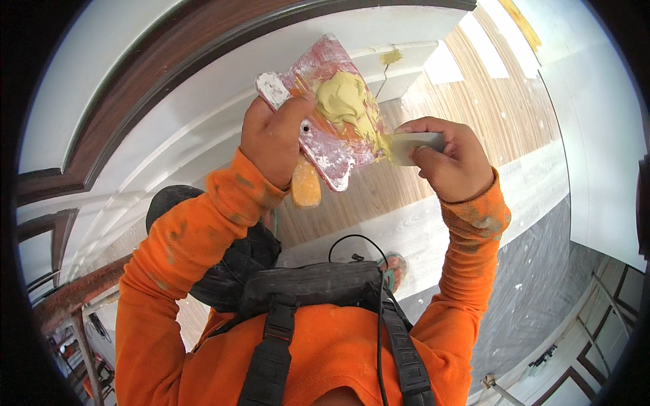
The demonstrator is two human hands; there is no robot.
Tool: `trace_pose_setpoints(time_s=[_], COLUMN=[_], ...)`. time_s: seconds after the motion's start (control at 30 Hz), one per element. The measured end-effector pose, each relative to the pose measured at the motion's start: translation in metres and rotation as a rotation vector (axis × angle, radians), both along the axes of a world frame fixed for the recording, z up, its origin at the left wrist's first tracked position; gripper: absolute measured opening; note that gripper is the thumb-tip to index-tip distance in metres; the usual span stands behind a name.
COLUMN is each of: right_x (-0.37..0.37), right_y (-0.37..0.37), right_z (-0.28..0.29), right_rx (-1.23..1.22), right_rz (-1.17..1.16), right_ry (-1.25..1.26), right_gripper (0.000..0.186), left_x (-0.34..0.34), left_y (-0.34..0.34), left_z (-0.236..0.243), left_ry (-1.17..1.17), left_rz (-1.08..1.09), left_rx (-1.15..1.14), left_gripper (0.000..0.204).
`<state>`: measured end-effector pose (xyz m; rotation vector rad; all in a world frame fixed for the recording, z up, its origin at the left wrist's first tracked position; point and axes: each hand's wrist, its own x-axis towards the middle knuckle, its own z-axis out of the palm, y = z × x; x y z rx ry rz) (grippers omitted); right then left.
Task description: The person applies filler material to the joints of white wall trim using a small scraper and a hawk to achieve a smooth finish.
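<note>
My left hand point(274, 139) is closed on the white-smeared edge of a reddish putty board point(321, 57), thumb on top. A soft mound of pale yellow putty point(340, 100) lies on the board, with smears running down to its right edge. A worn orange-yellow handle point(306, 186) sticks out beneath the board by my left palm; what it belongs to is hidden. Between the thumb and fingers of my right hand point(457, 162) is a flat grey scraper point(409, 145). Its putty-coated edge meets the board's right side.
White wall panelling point(223, 101) with dark brown trim point(128, 95) runs along the left and top. Yellow putty marks a white ledge point(391, 57) beyond the board. Below lies a wood-look floor point(487, 115). A rusty bar point(78, 291) stands at lower left, a white panel point(599, 162) at right.
</note>
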<state>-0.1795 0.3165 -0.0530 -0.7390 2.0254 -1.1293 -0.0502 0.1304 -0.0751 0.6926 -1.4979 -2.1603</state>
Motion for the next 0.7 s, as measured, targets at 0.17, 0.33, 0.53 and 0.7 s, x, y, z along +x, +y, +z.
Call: trace_pose_setpoints(time_s=[0.17, 0.33, 0.53, 0.7], right_x=[0.003, 0.008, -0.006, -0.036], right_y=[-0.005, -0.008, 0.029, 0.012], right_z=[-0.01, -0.013, -0.006, -0.065], right_rx=[-0.161, -0.269, -0.715, -0.946], right_rz=[-0.035, 0.037, -0.209, -0.714], right_ry=[0.0, -0.118, -0.357, -0.378], right_gripper=[0.027, 0.023, 0.028, 0.049], left_x=[-0.001, -0.004, 0.007, 0.019], left_y=[0.005, 0.003, -0.026, -0.024], left_z=[0.003, 0.001, 0.006, 0.032], left_ry=[-0.013, -0.051, -0.052, -0.058], left_rz=[0.028, 0.035, 0.022, -0.01], left_rx=[-0.017, -0.07, -0.02, 0.041], left_gripper=[0.021, 0.019, 0.02, 0.026])
